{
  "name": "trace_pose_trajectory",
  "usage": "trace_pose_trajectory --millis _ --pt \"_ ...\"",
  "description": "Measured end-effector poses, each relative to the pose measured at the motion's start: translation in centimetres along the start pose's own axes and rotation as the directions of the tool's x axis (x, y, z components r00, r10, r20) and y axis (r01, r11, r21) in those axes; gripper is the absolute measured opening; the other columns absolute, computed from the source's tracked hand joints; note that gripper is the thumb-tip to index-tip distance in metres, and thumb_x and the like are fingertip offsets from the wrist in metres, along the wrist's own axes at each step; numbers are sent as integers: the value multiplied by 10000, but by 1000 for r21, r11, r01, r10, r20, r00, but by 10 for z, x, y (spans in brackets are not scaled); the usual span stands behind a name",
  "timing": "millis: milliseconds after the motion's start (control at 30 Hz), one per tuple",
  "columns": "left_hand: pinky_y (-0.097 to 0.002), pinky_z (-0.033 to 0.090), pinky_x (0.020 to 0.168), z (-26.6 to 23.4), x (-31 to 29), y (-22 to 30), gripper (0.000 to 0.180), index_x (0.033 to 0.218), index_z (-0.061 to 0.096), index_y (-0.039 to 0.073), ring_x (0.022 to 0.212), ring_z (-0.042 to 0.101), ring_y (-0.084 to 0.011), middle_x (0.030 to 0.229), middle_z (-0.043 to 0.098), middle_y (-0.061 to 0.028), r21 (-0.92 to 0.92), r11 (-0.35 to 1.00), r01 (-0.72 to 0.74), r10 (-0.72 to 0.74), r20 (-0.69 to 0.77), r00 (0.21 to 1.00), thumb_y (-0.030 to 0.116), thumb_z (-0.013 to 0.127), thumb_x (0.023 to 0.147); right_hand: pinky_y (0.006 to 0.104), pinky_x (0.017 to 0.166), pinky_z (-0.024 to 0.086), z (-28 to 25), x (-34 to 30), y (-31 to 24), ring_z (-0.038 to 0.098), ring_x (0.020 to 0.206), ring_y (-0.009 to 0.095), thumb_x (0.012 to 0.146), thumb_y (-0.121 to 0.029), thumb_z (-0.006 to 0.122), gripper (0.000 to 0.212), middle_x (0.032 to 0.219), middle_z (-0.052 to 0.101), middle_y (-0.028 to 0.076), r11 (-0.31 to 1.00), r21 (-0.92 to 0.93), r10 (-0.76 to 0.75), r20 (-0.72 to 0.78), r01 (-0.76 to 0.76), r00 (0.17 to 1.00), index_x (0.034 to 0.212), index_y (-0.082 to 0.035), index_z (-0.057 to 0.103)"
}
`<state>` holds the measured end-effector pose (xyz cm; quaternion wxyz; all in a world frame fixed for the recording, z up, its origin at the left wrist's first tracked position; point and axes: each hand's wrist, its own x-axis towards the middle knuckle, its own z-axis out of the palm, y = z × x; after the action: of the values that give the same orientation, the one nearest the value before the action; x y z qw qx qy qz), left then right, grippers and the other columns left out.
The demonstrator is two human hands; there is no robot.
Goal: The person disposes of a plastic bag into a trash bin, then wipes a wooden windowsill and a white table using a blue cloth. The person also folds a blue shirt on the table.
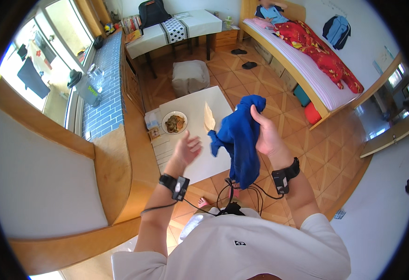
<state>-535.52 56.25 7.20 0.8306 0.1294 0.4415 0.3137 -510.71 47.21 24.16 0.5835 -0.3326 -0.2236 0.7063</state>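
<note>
One blue cloth (240,140) clamped in right hand (267,135) fingers, left hand (185,149) fingers apart, one plate (174,122)

At frame centre a cloth (240,140) hangs from the right hand (267,135), above a low surface (199,163). The left hand (185,150) is left of it. A plate (174,122) sits on the surface's upper left; a bed (307,60) fills the upper right.

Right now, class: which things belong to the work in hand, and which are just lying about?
In hand:
blue cloth, gripped by right hand
left hand, open, apart from it

Lying about:
plate
white table
stool
bed
slippers
</note>
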Motion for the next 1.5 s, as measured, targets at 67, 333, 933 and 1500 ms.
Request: trace_pose_trajectory --millis 67,333,933,1500 --pt "-329 460 926 -6 -13 -32 794 1214 622 16 1112 555 -228 1133 646 -88 -32 979 203 -192 199 961 735 497 901 394 978 505 10 4 12 640 1093 234 1001 -421 574 438 1208 654 95 999 40 28 -40 -26 999 1252 -63 573" --pt "-259 385 951 31 -38 -32 653 1151 659 4 1049 556 -122 1127 664 -59 249 911 -329 218 385 897 606 653 898 401 1018 495 12 10 30 617 1171 238 1041 -413 491 465 1257 639 107 998 -44 49 -34 -50 998 1310 -36 533" --pt "-250 447 587 54 -18 16 470 876 706 -61 636 554 -84 744 640 -23 657 645 -390 553 -49 832 407 716 917 286 747 552 -217 58 -54 687 842 167 816 -171 820 455 968 700 154 693 -702 -225 -429 -167 875 1139 64 600" --pt "-303 439 668 -61 6 -12 607 923 731 -89 703 555 -141 744 635 -54 711 674 200 406 -583 703 514 747 856 336 847 521 -262 150 21 689 888 261 591 -100 899 379 915 736 138 122 -990 275 -30 -66 961 941 -37 768"
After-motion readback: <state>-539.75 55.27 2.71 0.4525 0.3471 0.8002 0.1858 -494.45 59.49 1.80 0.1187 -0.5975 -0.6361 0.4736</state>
